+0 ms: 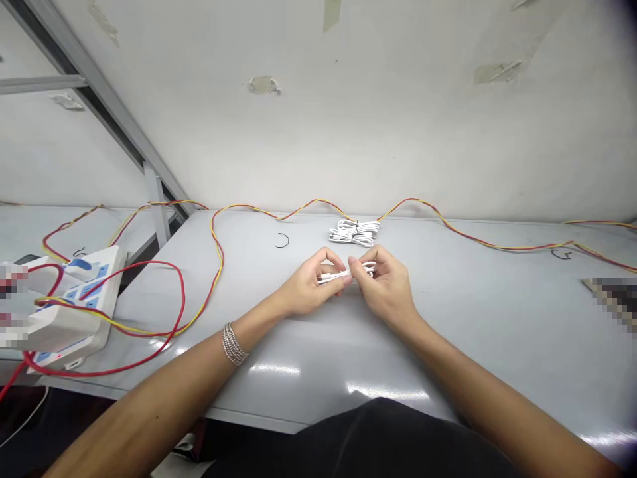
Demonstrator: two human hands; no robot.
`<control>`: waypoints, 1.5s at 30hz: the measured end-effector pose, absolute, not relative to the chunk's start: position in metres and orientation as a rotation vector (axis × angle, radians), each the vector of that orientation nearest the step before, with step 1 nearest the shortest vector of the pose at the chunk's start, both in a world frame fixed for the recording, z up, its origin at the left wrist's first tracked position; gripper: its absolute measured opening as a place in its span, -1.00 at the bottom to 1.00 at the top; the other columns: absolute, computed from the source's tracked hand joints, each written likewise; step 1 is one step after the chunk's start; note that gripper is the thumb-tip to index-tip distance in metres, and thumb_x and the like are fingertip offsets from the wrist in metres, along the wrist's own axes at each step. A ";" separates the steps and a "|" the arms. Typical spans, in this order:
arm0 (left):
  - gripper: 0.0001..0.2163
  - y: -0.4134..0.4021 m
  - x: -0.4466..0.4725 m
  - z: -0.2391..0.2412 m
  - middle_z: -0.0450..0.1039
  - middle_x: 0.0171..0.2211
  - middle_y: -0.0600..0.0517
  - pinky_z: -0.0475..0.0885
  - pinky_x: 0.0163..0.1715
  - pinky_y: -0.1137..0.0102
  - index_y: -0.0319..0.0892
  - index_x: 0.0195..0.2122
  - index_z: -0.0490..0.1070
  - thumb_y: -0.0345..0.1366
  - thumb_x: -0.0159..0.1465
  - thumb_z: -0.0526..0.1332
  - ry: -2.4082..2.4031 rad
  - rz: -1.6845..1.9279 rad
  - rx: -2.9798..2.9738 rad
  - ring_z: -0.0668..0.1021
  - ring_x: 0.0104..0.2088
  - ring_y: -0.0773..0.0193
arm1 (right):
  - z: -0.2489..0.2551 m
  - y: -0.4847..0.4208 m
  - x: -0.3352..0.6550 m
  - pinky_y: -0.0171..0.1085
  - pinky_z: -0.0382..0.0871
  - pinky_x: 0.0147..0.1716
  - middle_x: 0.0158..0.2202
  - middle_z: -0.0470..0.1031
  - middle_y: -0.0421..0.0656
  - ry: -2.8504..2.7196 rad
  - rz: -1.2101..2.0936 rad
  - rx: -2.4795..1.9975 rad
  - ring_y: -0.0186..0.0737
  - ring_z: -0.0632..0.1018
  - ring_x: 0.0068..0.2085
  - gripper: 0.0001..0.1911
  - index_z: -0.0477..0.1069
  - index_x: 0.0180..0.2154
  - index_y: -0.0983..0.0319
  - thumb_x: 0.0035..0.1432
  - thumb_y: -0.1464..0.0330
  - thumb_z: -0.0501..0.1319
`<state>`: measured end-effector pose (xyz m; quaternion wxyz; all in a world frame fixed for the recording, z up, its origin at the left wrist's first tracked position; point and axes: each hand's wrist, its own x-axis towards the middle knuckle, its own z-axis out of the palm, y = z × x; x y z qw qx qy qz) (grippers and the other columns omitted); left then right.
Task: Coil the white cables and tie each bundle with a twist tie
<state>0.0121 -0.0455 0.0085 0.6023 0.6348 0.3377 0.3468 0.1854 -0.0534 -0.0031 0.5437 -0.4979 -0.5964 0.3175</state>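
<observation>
Between my two hands, above the grey tabletop, is a white cable (pixel 342 274) folded into a small bundle. My left hand (pixel 314 282) pinches its left end, where a white connector shows. At the bundle's right end, my right hand (pixel 383 279) grips the looped part with thumb and fingers. Just beyond my hands lies a pile of white cables (pixel 354 233), bound round the middle with a black tie. A short black twist tie (pixel 283 240) rests curved on the table, to the left of that pile.
A twisted red and yellow wire (pixel 259 209) snakes along the wall side of the grey table (pixel 249 392). At left stands a white and blue power strip (pixel 102 285) with red cords. More black ties (pixel 561 253) and a partly blurred flat object (pixel 614 299) lie at right.
</observation>
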 end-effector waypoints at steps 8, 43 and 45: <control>-0.63 -0.043 0.008 0.005 0.40 -0.62 0.18 0.23 -0.52 0.47 -0.13 -0.20 0.25 -0.04 0.25 0.38 0.850 0.899 1.531 0.35 -0.61 0.40 | -0.005 -0.060 0.184 -0.27 0.21 -0.53 -0.59 0.39 -0.26 -1.643 0.963 -1.213 -0.30 0.31 -0.58 -0.53 0.42 -0.30 0.16 0.39 -0.07 0.08; -0.64 -0.047 0.014 -0.004 0.44 -0.50 0.13 0.33 -0.50 0.47 -0.11 -0.27 0.19 -0.06 0.27 0.38 0.838 0.908 1.561 0.50 -0.51 0.36 | -0.006 -0.058 0.178 -0.29 0.14 -0.55 -0.61 0.25 -0.31 -1.401 1.134 -1.200 -0.33 0.23 -0.58 -0.56 0.29 -0.40 0.14 0.26 -0.06 0.21; -0.63 -0.046 0.014 -0.002 0.46 -0.48 0.11 0.38 -0.48 0.46 -0.11 -0.30 0.21 -0.07 0.25 0.40 0.830 0.896 1.556 0.53 -0.49 0.35 | -0.007 -0.057 0.179 -0.30 0.11 -0.59 -0.64 0.25 -0.33 -1.375 1.184 -1.201 -0.34 0.21 -0.62 -0.57 0.29 -0.37 0.13 0.24 -0.07 0.23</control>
